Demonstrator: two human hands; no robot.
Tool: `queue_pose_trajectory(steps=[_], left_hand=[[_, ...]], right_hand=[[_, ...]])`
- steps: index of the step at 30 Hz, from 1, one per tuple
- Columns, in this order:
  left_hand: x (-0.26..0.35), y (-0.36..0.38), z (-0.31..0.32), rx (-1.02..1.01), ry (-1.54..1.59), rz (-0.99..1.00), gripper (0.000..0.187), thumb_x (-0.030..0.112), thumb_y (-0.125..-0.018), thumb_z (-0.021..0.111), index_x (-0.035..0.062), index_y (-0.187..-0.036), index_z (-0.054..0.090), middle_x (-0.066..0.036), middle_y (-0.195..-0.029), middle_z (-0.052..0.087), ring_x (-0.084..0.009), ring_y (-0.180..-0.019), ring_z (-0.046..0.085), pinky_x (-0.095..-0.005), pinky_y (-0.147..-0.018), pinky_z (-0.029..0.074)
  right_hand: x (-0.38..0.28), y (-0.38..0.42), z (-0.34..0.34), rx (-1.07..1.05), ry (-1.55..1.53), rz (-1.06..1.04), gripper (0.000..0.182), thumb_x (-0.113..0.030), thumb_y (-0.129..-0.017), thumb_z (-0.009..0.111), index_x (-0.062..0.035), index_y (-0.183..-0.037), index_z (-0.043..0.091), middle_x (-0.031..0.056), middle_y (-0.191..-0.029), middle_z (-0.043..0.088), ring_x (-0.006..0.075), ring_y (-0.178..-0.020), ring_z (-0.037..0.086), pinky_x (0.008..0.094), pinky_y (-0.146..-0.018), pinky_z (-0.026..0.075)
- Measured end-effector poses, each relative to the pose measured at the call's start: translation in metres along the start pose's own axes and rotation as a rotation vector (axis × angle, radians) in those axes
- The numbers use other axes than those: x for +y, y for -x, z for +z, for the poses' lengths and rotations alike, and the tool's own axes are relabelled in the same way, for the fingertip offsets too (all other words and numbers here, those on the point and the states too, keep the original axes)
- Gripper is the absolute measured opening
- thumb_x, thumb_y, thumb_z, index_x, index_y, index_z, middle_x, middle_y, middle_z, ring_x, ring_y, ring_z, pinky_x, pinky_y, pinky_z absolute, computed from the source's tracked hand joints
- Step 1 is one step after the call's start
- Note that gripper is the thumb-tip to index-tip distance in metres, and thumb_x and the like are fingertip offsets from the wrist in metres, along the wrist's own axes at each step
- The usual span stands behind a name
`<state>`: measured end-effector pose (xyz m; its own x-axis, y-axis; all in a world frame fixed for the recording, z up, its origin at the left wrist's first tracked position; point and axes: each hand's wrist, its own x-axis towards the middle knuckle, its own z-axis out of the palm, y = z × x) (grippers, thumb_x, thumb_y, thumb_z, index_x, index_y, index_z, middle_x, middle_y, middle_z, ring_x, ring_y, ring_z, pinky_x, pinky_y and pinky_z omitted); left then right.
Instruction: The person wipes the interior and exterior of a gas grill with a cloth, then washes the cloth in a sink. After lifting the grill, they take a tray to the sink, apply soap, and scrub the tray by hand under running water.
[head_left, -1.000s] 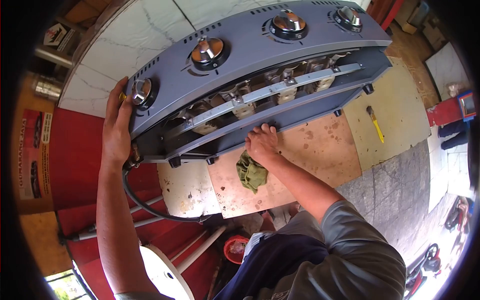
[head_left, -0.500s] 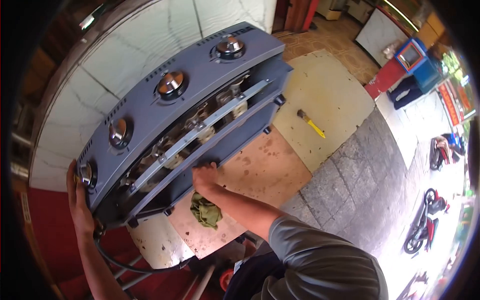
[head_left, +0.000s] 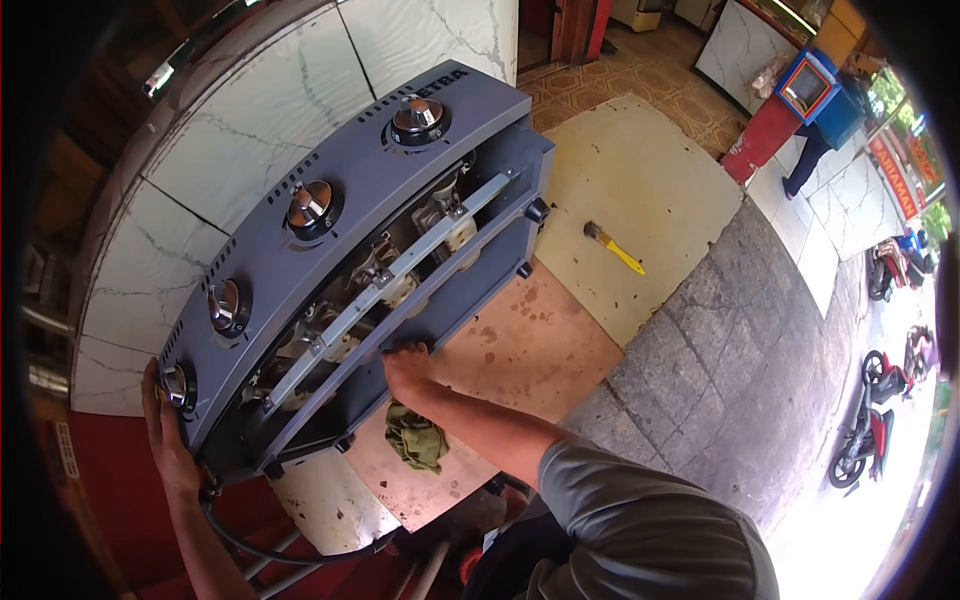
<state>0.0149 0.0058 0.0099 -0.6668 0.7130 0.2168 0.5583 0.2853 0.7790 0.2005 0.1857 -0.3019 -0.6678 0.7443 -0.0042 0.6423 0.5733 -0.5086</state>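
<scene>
A grey gas stove [head_left: 470,110] with several chrome knobs stands tilted up, its open underside showing burner fittings and a metal bar. My left hand [head_left: 172,450] is closed around the stove's left end, beside the lowest knob. Bent over the lower rim of the stove, my right hand [head_left: 405,368] has curled fingers; the fingertips are hidden. Just below my right wrist, a crumpled green cloth [head_left: 416,440] lies on the pinkish board [head_left: 530,340]. A brush with a yellow handle [head_left: 625,257] rests farther right on a cream board [head_left: 650,180].
A white marbled panel [head_left: 240,150] is behind the stove. A black hose [head_left: 250,548] curves below its left end. Grey paving [head_left: 700,330] extends to the right, with a motorcycle [head_left: 865,430] beyond. A person in dark trousers [head_left: 808,160] stands at the far right.
The view has shifted, so the stove sits slightly lower and left in the picture. Both hands stay at the same parts of the stove; cloth and brush stay on their boards.
</scene>
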Motion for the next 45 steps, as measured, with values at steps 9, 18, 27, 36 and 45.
queue_pose_trajectory(steps=[9, 18, 27, 36, 45], left_hand=[[0.009, 0.001, 0.003, 0.018, -0.038, 0.001, 0.06, 0.036, -0.102, 0.041, 0.0024, -0.152, 0.034, -0.016, -0.154, 0.037, -0.0274, -0.143, 0.034, -0.0371, -0.117, 0.023], [0.022, 0.005, 0.004, 0.018, -0.037, -0.118, 0.054, 0.029, -0.101, 0.043, 0.0075, -0.15, 0.041, -0.015, -0.148, 0.046, -0.0249, -0.137, 0.041, -0.0333, -0.114, 0.028], [0.017, 0.003, 0.003, 0.083, -0.179, -0.076, 0.056, 0.037, -0.099, 0.044, 0.0113, -0.149, 0.043, -0.016, -0.142, 0.05, -0.0255, -0.131, 0.047, -0.0337, -0.111, 0.033], [0.014, 0.003, 0.002, 0.096, -0.19, -0.08, 0.058, 0.043, -0.099, 0.044, 0.0142, -0.149, 0.044, -0.016, -0.141, 0.052, -0.0263, -0.13, 0.049, -0.0346, -0.11, 0.035], [0.021, 0.005, 0.003, 0.088, -0.161, -0.114, 0.056, 0.04, -0.098, 0.048, 0.012, -0.147, 0.045, -0.016, -0.147, 0.046, -0.0299, -0.136, 0.043, -0.0377, -0.113, 0.031]], right_hand=[[0.007, 0.004, -0.017, -0.029, -0.112, -0.051, 0.015, -0.022, -0.071, 0.073, -0.0135, -0.082, 0.069, 0.0087, -0.093, 0.067, 0.0279, -0.098, 0.061, 0.0437, -0.085, 0.044], [0.087, 0.068, -0.06, 0.156, -0.207, -0.264, 0.015, -0.014, -0.071, 0.072, -0.0157, -0.087, 0.071, 0.0031, -0.09, 0.063, 0.0279, -0.092, 0.06, 0.045, -0.078, 0.045], [0.056, -0.006, -0.072, 0.036, 0.172, -0.055, 0.018, -0.027, -0.083, 0.072, -0.02, -0.099, 0.076, 0.0015, -0.104, 0.07, 0.0244, -0.102, 0.06, 0.0419, -0.09, 0.042], [0.068, -0.026, -0.054, -0.112, 0.208, -0.008, 0.007, -0.028, -0.082, 0.07, -0.0223, -0.085, 0.074, 0.0007, -0.091, 0.074, 0.0216, -0.1, 0.065, 0.0416, -0.094, 0.041], [0.094, 0.016, -0.097, -0.122, -0.474, 0.136, 0.011, -0.018, -0.084, 0.068, -0.0144, -0.092, 0.074, 0.0066, -0.09, 0.073, 0.0256, -0.094, 0.067, 0.0372, -0.084, 0.052]])
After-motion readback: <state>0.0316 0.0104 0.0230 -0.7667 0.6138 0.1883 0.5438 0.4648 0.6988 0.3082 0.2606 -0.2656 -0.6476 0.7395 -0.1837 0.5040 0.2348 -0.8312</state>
